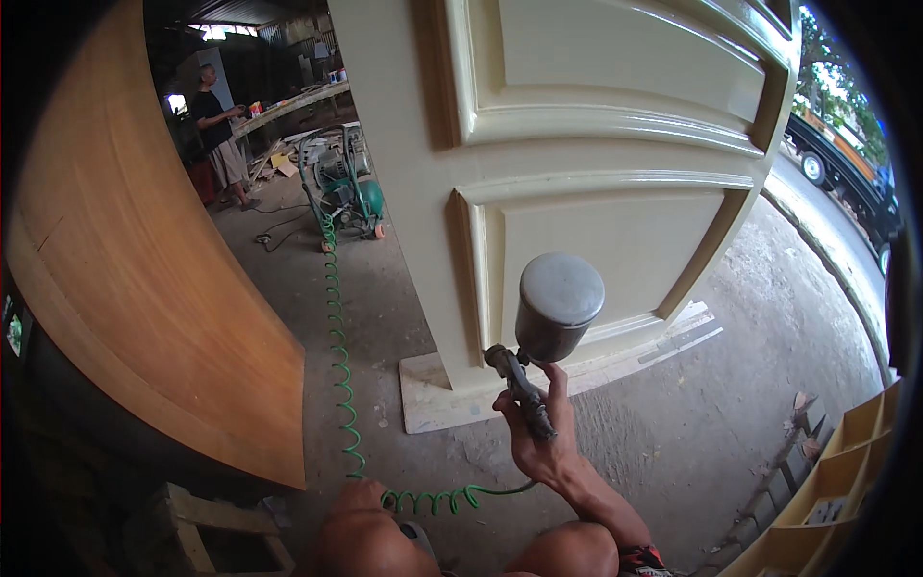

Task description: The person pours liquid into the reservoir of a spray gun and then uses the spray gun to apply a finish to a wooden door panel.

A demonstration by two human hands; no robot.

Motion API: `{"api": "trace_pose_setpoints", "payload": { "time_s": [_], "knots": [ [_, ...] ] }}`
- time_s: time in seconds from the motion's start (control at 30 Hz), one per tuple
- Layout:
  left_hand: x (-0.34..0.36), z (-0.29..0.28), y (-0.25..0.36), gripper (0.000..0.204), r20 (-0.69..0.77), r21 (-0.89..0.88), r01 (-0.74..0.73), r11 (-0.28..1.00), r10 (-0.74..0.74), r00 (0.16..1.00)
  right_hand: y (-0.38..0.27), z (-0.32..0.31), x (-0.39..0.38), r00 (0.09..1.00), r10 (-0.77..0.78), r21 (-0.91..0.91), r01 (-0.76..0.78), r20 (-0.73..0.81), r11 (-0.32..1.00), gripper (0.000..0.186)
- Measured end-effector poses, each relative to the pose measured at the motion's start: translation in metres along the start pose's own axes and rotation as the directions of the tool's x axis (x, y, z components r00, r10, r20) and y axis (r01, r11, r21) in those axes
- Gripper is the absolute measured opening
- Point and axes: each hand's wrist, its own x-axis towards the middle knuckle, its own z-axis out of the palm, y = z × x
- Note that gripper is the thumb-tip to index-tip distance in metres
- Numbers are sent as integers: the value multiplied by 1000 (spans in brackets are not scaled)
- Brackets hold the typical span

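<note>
Fingers (561, 383) of the right hand (543, 438) grip a metal spray gun with grey cup (548, 322), aimed at the upright cream panelled wooden door (596, 144). Its panels look glossy and evenly coated; only the lowest edge seems left. Left hand unseen.
</note>
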Motion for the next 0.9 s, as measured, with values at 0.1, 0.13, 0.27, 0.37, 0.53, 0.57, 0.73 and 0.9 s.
{"api": "trace_pose_setpoints", "payload": {
  "time_s": [0.1, 0.13, 0.27, 0.37, 0.53, 0.57, 0.73, 0.9],
  "knots": [
    [3, 2, -1, 76, 13, 4, -18, 1000, 18, 1000, -4, 3, 2, 1000, 21, 1, -21, 10, 1000, 72],
    [6, 4, 1, 75, 15, 4, -30, 1000, 30, 999, -7, 5, 1, 999, 33, 0, -33, 12, 999, 72],
    [8, 4, 2, 70, 29, 19, -43, 999, 43, 999, -9, 22, 6, 998, -12, 30, 10, 63, 1000, 79],
    [20, 11, 7, 66, 40, 26, -74, 997, 72, 997, -16, 29, 9, 993, 12, 36, -16, 116, 999, 80],
    [33, 27, 12, 59, 79, 43, -124, 991, 121, 990, -21, 39, 9, 986, 55, 70, -66, 157, 995, 80],
    [35, 30, 14, 58, 87, 48, -136, 990, 132, 987, -19, 39, 10, 988, 28, 89, -42, 151, 995, 80],
    [39, 51, 15, 51, 118, 64, -196, 979, 187, 975, -16, 41, 16, 994, -2, 90, -8, 110, 996, 81],
    [48, 77, 3, 45, 136, 69, -202, 977, 191, 972, 1, 41, 13, 998, -44, 79, 40, 50, 996, 74]
  ]
}}
